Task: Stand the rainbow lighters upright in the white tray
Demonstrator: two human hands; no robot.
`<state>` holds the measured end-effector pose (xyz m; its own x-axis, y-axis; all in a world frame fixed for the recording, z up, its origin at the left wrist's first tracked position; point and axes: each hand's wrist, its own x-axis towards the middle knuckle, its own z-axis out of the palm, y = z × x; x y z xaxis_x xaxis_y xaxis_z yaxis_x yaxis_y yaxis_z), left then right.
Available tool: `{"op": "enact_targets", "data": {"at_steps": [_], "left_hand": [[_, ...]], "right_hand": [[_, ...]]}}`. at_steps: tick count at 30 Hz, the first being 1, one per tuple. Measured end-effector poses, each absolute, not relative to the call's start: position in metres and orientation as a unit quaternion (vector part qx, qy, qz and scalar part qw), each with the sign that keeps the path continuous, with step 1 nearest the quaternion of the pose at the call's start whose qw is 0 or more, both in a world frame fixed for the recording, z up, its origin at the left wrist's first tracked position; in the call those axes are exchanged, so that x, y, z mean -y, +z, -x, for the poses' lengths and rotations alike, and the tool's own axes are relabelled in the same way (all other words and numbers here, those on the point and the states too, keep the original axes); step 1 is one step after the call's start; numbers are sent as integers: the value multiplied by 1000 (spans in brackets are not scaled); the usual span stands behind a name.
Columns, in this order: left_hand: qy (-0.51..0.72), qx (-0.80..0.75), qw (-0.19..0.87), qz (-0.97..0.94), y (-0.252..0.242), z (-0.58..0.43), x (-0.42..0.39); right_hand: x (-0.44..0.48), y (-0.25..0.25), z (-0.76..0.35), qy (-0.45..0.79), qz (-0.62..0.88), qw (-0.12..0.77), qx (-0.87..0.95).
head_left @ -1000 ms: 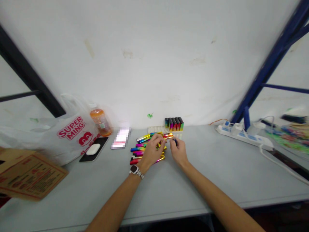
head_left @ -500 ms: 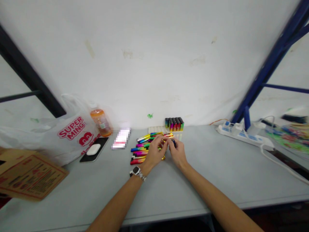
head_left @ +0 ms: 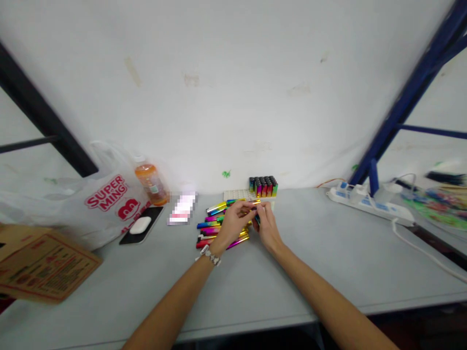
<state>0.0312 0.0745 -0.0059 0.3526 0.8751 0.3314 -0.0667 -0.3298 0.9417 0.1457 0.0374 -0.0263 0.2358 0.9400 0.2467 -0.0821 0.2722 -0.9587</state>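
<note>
My left hand (head_left: pixel 235 222), with a watch on its wrist, is closed, its fingertips pinched against those of my right hand. What the left fingers hold is hidden. A dark, shiny small tube (head_left: pixel 258 220) shows in my closed right hand (head_left: pixel 269 227). The gold end of a shiny piece (head_left: pixel 256 201) appears just beyond the fingertips; I cannot tell which hand has it. Under and left of my left hand lie several metallic rainbow-coloured tubes (head_left: pixel 207 226). Behind the hands, a block of similar tubes with black tops (head_left: pixel 263 187) stands upright beside a white perforated rack (head_left: pixel 235 195).
At left are a cardboard box (head_left: pixel 54 265), a plastic bag (head_left: pixel 91 209), an orange drink bottle (head_left: pixel 151 184), a phone with a white case on it (head_left: pixel 140 225) and a blurred-out rectangle (head_left: pixel 182 208). A power strip (head_left: pixel 368 204) with cables lies right, by a blue metal frame (head_left: pixel 397 104).
My right hand has turned and its fingers reach slightly farther forward. The gold end now shows past the fingertips. My left wrist has rotated, turning the watch face away. The view has shifted slightly.
</note>
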Motion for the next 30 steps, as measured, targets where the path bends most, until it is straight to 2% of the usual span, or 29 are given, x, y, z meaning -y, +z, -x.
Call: {"op": "enact_targets", "data": {"at_steps": [6,8,12,15,30], "left_hand": [[448,-297,504,-676,12,-31,-88],[466,-311,463,-687,22,-30,-103],[482,-345,317,-740,39,-34,-142],[456,-352,270,-772,43,-45,-168],[403,-392,258,-785,18,-71,-215]], "right_hand": [[-47,-24,-159,373,492,639,458],[-54,-24,-169,341,522,645,442],[-66,-28,-187,322,551,646,418],[-70,-32,-194,330,551,645,414],[-69,-29,-191,348,545,619,445]]}}
